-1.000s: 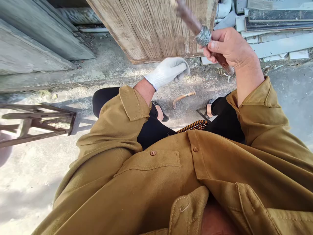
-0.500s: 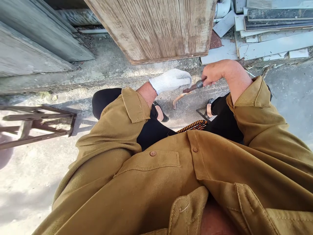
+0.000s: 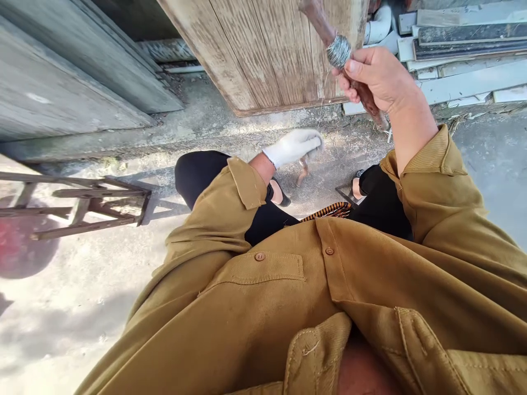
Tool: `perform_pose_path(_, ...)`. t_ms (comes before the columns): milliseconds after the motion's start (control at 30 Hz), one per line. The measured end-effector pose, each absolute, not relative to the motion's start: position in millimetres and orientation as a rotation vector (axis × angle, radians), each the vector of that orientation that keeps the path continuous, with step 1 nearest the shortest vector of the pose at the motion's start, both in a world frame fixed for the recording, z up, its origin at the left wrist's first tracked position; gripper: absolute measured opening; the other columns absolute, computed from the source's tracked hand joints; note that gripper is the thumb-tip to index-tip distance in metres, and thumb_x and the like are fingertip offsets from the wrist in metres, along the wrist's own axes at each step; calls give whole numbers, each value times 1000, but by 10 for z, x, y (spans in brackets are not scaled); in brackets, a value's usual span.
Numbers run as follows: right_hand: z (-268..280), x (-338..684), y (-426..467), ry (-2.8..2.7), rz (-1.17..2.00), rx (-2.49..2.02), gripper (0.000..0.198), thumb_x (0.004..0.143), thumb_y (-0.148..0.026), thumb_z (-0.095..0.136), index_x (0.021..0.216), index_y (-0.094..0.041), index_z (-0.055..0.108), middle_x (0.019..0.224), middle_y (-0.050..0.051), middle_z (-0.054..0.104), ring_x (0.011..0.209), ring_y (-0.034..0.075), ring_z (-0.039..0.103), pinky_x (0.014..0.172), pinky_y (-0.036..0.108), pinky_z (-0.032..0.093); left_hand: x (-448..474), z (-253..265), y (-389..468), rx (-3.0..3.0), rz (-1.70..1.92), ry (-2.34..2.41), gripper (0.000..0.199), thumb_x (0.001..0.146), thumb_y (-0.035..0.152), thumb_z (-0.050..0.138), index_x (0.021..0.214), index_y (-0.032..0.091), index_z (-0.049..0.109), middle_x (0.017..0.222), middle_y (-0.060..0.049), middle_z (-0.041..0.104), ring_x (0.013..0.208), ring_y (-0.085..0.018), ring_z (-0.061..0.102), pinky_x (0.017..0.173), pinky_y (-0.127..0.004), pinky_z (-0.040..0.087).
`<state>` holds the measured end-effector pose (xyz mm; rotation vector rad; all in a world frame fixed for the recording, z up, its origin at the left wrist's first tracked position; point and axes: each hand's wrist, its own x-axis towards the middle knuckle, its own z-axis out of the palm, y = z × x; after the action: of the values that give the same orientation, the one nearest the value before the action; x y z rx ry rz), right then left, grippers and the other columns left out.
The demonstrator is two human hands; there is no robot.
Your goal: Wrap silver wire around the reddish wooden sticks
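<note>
My left hand [image 3: 293, 147], in a white knit glove, is low over the ground with its fingers pinched together. A thin wire [image 3: 324, 99] runs up from those fingertips to a grey wound bundle of wire [image 3: 338, 51]. That bundle is wrapped around a brown, knobbly wooden stick [image 3: 318, 22]. Bare and raised in front of the wooden panel, my right hand [image 3: 381, 77] grips the stick just below the winding, thumb against it. Under the gloved fingers a bent light-brown piece of wood [image 3: 303, 172] shows; whether they touch it I cannot tell.
Ahead leans a weathered wooden panel [image 3: 263, 60]. Stacked boards and strips [image 3: 465, 71] lie at the far right, by a white pipe [image 3: 377, 27]. A wooden frame [image 3: 99, 203] stands left, near a blurred reddish round thing [image 3: 28, 241]. Grey boards [image 3: 74, 71] lean far left.
My right hand has lifted the wire-wound stick up and away from the left hand, and a strand now stretches between them. The left hand stays low. The view has shifted slightly.
</note>
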<state>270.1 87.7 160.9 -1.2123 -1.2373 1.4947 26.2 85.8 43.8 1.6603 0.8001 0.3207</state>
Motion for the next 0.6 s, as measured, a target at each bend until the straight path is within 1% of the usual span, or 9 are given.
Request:
perform_pose_path(67,1575,2649,920,-1375,1320,-1508,37,122,-5,52,87,-14,63,65,-5,58,55,6,49,52,19,38,235,494,702,1738,253,827,17,105,20,63,95,18,76,70,2,64,60,-13,57,61,-24,45)
perform_pose_path(167,1471,2613,973,-1754,1057,-1935,40,118,-10,61,78,-19,60,57,-6,55,61,8,48,59,21,39,185,581,499,1843,227,874,23,106,27,59,102,17,79,73,1,65,64,-16,59,64,-26,46)
perform_pose_path(267,1312,2565,966,-1932,943,-1996,43,106,-6,77,71,-21,58,49,-8,39,70,12,50,76,24,44,102,640,381,1932,233,920,28,107,34,57,104,18,79,72,1,65,67,-18,59,68,-28,47)
perform_pose_path(300,1257,2540,948,-1966,899,-2008,46,101,-3,81,69,-23,55,49,-8,33,74,13,51,83,27,46,66,650,364,1961,242,930,28,107,35,58,104,17,80,73,1,66,69,-19,60,70,-28,48)
perform_pose_path(333,1208,2514,923,-2005,864,-2029,48,97,0,85,68,-24,55,51,-8,31,78,16,54,90,30,48,29,655,359,1980,261,937,29,107,37,59,104,17,80,74,0,67,70,-19,61,72,-29,49)
perform_pose_path(400,1134,2467,853,-2155,816,-2106,45,91,-2,90,68,-23,58,54,-4,40,85,23,62,96,36,51,-43,649,377,1968,344,956,30,107,38,58,103,17,80,76,-1,68,70,-19,61,72,-29,49)
perform_pose_path(467,1106,2442,759,-2438,900,-2159,35,91,-12,93,71,-20,66,61,3,57,86,27,68,90,39,54,-98,619,424,1893,446,981,29,106,37,58,99,17,78,78,-2,70,68,-17,59,69,-29,48)
perform_pose_path(500,1110,2441,705,-2600,1013,-2134,31,93,-18,92,72,-19,70,64,5,63,83,27,69,85,39,54,-114,593,453,1848,484,996,28,105,37,58,96,17,77,80,-2,71,67,-17,58,68,-28,48)
perform_pose_path(600,1175,2493,533,-2844,1592,-1740,24,98,-29,86,79,-18,77,71,3,71,73,22,67,76,35,51,-100,473,538,1739,518,1021,25,102,37,63,92,18,74,85,-4,75,67,-15,58,64,-26,47)
